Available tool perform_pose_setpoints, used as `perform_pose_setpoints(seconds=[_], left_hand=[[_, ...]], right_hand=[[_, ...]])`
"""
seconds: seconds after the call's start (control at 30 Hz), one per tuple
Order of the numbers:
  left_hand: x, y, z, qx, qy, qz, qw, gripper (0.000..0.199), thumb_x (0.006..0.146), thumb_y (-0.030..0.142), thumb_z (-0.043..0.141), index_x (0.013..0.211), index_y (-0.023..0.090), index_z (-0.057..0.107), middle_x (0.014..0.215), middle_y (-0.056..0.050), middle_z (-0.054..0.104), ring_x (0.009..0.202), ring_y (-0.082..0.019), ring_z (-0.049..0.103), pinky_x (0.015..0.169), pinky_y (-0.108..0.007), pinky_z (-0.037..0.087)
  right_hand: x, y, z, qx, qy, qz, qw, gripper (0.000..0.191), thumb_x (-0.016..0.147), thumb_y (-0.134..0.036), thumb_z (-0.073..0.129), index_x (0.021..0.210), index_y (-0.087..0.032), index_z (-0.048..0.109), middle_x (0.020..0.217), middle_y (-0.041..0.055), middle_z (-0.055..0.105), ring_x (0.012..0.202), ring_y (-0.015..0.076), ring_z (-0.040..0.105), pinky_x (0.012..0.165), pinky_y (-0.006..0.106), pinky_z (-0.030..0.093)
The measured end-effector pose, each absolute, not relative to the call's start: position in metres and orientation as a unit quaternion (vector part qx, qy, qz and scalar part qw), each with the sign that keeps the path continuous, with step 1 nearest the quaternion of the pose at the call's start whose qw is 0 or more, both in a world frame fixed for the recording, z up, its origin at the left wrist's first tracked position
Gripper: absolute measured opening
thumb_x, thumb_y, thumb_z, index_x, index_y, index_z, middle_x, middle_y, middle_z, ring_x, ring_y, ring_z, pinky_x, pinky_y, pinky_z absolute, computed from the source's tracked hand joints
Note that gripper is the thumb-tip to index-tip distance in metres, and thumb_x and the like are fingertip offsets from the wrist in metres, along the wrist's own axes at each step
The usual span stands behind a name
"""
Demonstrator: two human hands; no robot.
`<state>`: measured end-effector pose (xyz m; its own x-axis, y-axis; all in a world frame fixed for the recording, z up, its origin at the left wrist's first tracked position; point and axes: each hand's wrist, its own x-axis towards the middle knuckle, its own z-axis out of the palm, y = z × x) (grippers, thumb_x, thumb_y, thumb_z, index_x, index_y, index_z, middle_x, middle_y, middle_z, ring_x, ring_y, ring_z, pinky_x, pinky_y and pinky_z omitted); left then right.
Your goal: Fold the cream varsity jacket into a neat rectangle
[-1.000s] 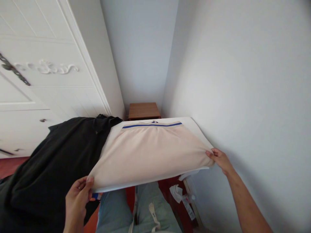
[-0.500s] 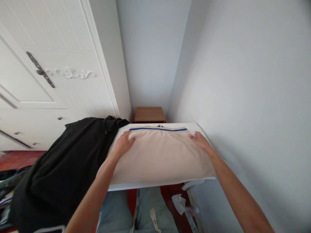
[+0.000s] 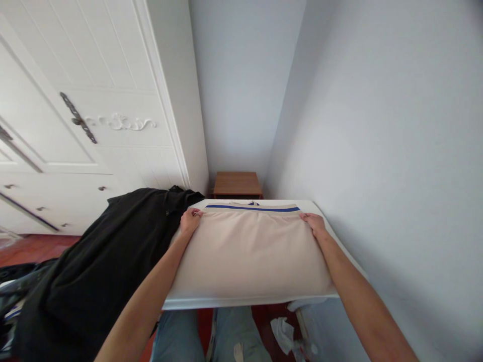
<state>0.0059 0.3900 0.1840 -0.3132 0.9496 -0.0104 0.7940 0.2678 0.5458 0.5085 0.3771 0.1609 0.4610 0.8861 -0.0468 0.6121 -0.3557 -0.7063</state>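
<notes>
A cream garment (image 3: 249, 251) with a blue stripe along its far edge lies flat on a white table (image 3: 211, 303). My left hand (image 3: 189, 221) pinches the garment's far left corner. My right hand (image 3: 313, 223) pinches the far right corner. Both arms stretch out over the cloth from the near edge.
A black garment (image 3: 105, 261) hangs off the table's left side. A white wardrobe (image 3: 86, 115) with a dark handle stands at the left, a grey wall (image 3: 396, 151) close on the right. A small wooden table (image 3: 237, 184) sits in the far corner. Crumpled paper (image 3: 283, 329) lies on the red floor.
My hands left the garment's near corners, slid across the cloth and now hold its far corners by the blue stripe. The camera view tilted up a little.
</notes>
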Motion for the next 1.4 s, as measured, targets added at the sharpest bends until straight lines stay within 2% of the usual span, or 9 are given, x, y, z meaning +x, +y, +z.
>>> perform_pose_setpoints(seconds=[0.17,0.27,0.4,0.57,0.73,0.9,1.07,1.2,1.4], left_hand=[[0.012,0.391,0.188,0.575,0.779,0.196,0.154,0.031,0.091,0.035,0.052,0.110,0.017,0.068,0.109,-0.015,0.071,0.103,-0.031,0.066,0.082,-0.037,0.051],[0.022,0.382,0.200,0.614,0.756,0.199,0.110,0.041,0.095,0.032,0.043,0.124,0.009,0.061,0.124,-0.023,0.062,0.113,-0.034,0.062,0.092,-0.043,0.049],[0.053,0.365,0.215,0.724,0.651,0.219,0.061,0.051,0.099,0.041,0.038,0.141,0.013,0.048,0.149,-0.017,0.045,0.139,-0.028,0.042,0.115,-0.040,0.032],[0.089,0.364,0.200,0.870,0.462,0.150,0.088,0.062,0.099,0.053,0.035,0.148,0.016,0.043,0.162,-0.012,0.023,0.152,-0.024,0.013,0.124,-0.040,0.009],[0.090,0.373,0.173,0.862,0.473,0.123,0.134,0.065,0.101,0.053,0.029,0.154,0.016,0.033,0.162,-0.011,0.023,0.152,-0.025,0.016,0.124,-0.044,0.012],[0.080,0.394,0.183,0.850,0.485,0.135,0.155,0.054,0.103,0.044,0.022,0.144,0.022,0.050,0.153,-0.005,0.044,0.144,-0.018,0.036,0.120,-0.032,0.025],[0.059,0.443,0.198,0.797,0.571,0.146,0.131,0.050,0.097,0.033,0.037,0.139,0.009,0.052,0.149,-0.020,0.045,0.141,-0.032,0.038,0.115,-0.046,0.029],[0.039,0.475,0.197,0.798,0.568,0.101,0.176,0.038,0.090,0.042,0.053,0.113,0.015,0.068,0.123,-0.016,0.066,0.116,-0.027,0.061,0.100,-0.035,0.046],[0.030,0.488,0.189,0.806,0.555,0.094,0.182,0.026,0.092,0.034,0.056,0.106,0.014,0.066,0.104,-0.009,0.070,0.096,-0.020,0.065,0.090,-0.035,0.049]], right_hand=[[0.508,0.387,0.164,-0.818,-0.479,0.179,0.264,0.036,0.086,-0.035,0.059,0.106,-0.008,0.072,0.100,0.0117,0.063,0.092,0.0154,0.061,0.086,0.021,0.048],[0.495,0.382,0.171,-0.807,-0.519,0.130,0.250,0.040,0.092,-0.030,0.051,0.119,-0.005,0.067,0.118,0.0171,0.056,0.110,0.0205,0.056,0.102,0.029,0.043],[0.450,0.373,0.184,-0.746,-0.612,0.054,0.255,0.054,0.097,-0.032,0.047,0.144,-0.006,0.049,0.147,0.0165,0.030,0.138,0.0247,0.033,0.120,0.036,0.027],[0.379,0.377,0.182,-0.558,-0.805,0.058,0.191,0.058,0.101,-0.046,0.045,0.151,-0.016,0.044,0.155,0.0048,0.016,0.148,0.0210,0.014,0.129,0.039,0.008],[0.369,0.392,0.161,-0.554,-0.805,0.159,0.142,0.056,0.106,-0.045,0.031,0.150,-0.014,0.044,0.151,0.0065,0.027,0.146,0.0170,0.025,0.128,0.036,0.019],[0.391,0.408,0.162,-0.570,-0.793,0.168,0.137,0.049,0.105,-0.036,0.033,0.147,-0.016,0.048,0.145,0.0066,0.038,0.138,0.0131,0.039,0.123,0.029,0.031],[0.410,0.434,0.177,-0.639,-0.746,0.148,0.116,0.052,0.097,-0.030,0.052,0.144,-0.007,0.051,0.142,0.0141,0.039,0.135,0.0221,0.040,0.120,0.035,0.030],[0.417,0.452,0.185,-0.631,-0.751,0.185,0.067,0.039,0.090,-0.031,0.062,0.122,-0.009,0.066,0.124,0.0102,0.055,0.111,0.0163,0.056,0.100,0.021,0.044],[0.420,0.459,0.189,-0.622,-0.761,0.175,0.062,0.021,0.091,-0.026,0.059,0.103,-0.011,0.067,0.102,0.0041,0.062,0.090,0.0084,0.053,0.077,0.011,0.034]])
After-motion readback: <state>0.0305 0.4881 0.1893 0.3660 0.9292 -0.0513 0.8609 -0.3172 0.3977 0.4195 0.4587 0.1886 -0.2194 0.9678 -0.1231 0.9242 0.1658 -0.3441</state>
